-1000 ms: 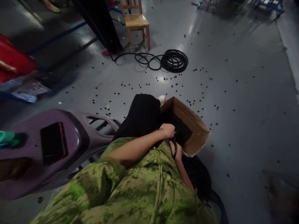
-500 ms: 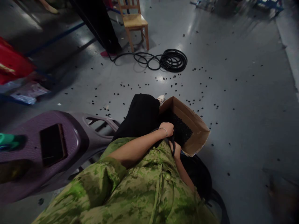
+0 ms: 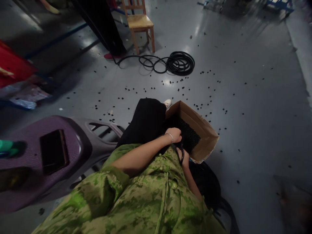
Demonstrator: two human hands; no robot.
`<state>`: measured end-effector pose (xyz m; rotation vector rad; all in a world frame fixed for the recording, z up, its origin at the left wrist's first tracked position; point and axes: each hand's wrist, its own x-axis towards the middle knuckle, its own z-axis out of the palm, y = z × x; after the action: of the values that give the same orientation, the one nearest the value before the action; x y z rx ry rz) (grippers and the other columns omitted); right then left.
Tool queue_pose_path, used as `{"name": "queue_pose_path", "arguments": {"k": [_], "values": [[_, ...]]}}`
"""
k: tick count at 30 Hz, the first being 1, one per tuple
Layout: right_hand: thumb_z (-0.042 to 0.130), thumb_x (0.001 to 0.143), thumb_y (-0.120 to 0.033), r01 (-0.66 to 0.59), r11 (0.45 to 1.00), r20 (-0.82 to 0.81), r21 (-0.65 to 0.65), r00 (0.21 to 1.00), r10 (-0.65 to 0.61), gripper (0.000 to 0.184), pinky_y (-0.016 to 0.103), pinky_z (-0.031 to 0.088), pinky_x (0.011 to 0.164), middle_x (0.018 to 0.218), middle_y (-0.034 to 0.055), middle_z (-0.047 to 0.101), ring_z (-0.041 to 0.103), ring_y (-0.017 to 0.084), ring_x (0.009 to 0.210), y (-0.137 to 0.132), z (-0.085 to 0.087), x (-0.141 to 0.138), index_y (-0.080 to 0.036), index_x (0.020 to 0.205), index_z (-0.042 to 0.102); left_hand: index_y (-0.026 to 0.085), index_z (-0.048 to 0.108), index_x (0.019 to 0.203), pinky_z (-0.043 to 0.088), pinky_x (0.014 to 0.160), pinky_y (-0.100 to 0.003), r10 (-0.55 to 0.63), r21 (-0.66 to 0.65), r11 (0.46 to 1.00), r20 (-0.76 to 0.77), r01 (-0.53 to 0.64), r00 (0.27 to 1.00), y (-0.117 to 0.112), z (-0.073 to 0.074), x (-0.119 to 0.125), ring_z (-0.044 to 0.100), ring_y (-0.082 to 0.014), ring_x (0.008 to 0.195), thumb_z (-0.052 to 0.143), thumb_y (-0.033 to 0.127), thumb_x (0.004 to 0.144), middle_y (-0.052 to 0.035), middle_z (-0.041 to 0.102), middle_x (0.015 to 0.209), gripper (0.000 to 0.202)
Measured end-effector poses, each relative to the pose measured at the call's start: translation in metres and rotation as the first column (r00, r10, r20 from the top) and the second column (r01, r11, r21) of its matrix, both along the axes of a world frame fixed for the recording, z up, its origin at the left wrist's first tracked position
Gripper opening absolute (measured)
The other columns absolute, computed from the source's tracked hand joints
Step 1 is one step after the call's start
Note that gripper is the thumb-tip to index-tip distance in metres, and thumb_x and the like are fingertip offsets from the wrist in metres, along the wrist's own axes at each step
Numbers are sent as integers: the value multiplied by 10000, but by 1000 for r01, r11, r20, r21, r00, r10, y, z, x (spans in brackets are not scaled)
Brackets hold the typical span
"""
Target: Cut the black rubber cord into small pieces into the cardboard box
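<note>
My left hand (image 3: 174, 134), with a thin bracelet on its wrist, is closed above my lap at the near edge of a cardboard box (image 3: 207, 139). Just below it my right hand (image 3: 184, 157) is closed around a thin black rubber hose (image 3: 181, 154), which bends up between the two hands. The left fingertips meet the hose, though dark clothing and pieces behind blur the exact contact. Inside the open box lies a heap of small black pieces (image 3: 191, 136). The far fingers of both hands are partly hidden.
A purple stool (image 3: 73, 133) at left carries a phone (image 3: 53, 151) and a green object (image 3: 8, 148). Small black pieces are scattered over the floor. Further off lie a coiled black hose (image 3: 180, 63), a wooden chair (image 3: 140, 22) and a standing person's leg (image 3: 107, 29).
My left hand has turned slightly at the hose, and the short bend of hose between the hands has shifted a little. The box and the right hand stay almost in place.
</note>
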<state>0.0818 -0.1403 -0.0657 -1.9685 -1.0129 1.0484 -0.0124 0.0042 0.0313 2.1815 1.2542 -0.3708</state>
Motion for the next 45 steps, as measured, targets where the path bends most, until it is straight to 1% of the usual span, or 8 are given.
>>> {"name": "queue_pose_path", "arguments": {"k": [5, 9, 14, 21, 27, 30, 35, 45], "values": [[510, 777, -551, -14, 1000, -119, 6, 993, 15, 406, 236, 382, 602, 647, -4, 545, 456, 127, 631, -9, 12, 6, -160, 676, 554, 254, 707, 1078, 502, 837, -251, 66, -36, 997, 124, -62, 990, 7, -6, -4, 642, -195, 1005, 513, 330, 811, -27, 709, 1078, 338], [520, 774, -538, -83, 997, -70, -5, 994, 82, 405, 260, 415, 671, 722, 27, 629, 538, 167, 709, -7, 17, 6, -148, 745, 627, 247, 723, 1049, 497, 830, -233, 82, -50, 996, 158, -75, 984, 8, -6, -5, 647, -183, 976, 527, 318, 801, -22, 720, 1039, 324], [508, 768, -547, -85, 996, -18, -17, 996, 84, 424, 285, 438, 692, 754, 59, 677, 582, 208, 758, -1, 21, 2, -148, 776, 653, 252, 727, 1037, 500, 812, -233, 96, -54, 995, 145, -89, 985, 5, -3, -5, 650, -189, 967, 542, 316, 791, -22, 723, 1028, 314], [501, 774, -544, -92, 996, -8, -22, 996, 92, 424, 282, 441, 720, 788, 61, 687, 595, 205, 771, 1, 26, 2, -150, 798, 655, 258, 720, 1050, 499, 806, -236, 61, -34, 998, 130, -57, 990, 4, -5, -5, 647, -189, 973, 527, 322, 797, -23, 718, 1041, 325], [505, 756, -581, -87, 996, 23, -23, 996, 88, 441, 276, 431, 679, 734, 48, 675, 578, 196, 721, 2, 26, 1, -161, 755, 642, 257, 716, 1050, 499, 809, -240, 53, -35, 998, 124, -49, 991, 4, -6, -5, 648, -190, 971, 521, 322, 804, -27, 717, 1041, 321], [492, 752, -596, -90, 995, 34, -51, 995, 92, 448, 271, 422, 658, 724, 47, 673, 572, 196, 711, 3, 26, 2, -169, 745, 630, 255, 713, 1060, 502, 810, -249, 49, -24, 999, 126, -46, 991, 4, -6, -5, 646, -198, 983, 517, 319, 803, -29, 714, 1054, 330], [483, 750, -586, -108, 990, 35, -92, 993, 111, 442, 287, 430, 684, 764, 63, 690, 589, 220, 746, 4, 26, 2, -174, 773, 643, 262, 711, 1065, 501, 823, -247, 44, -17, 999, 125, -42, 991, 3, -6, -5, 641, -195, 996, 516, 322, 806, -27, 710, 1066, 330], [477, 743, -613, -89, 995, 65, -52, 994, 92, 463, 264, 413, 623, 665, 34, 633, 536, 181, 670, 3, 27, 0, -170, 686, 600, 266, 711, 1060, 503, 815, -245, 38, -20, 999, 116, -36, 992, 1, -2, -4, 648, -194, 990, 523, 322, 805, -27, 713, 1059, 322]]}}
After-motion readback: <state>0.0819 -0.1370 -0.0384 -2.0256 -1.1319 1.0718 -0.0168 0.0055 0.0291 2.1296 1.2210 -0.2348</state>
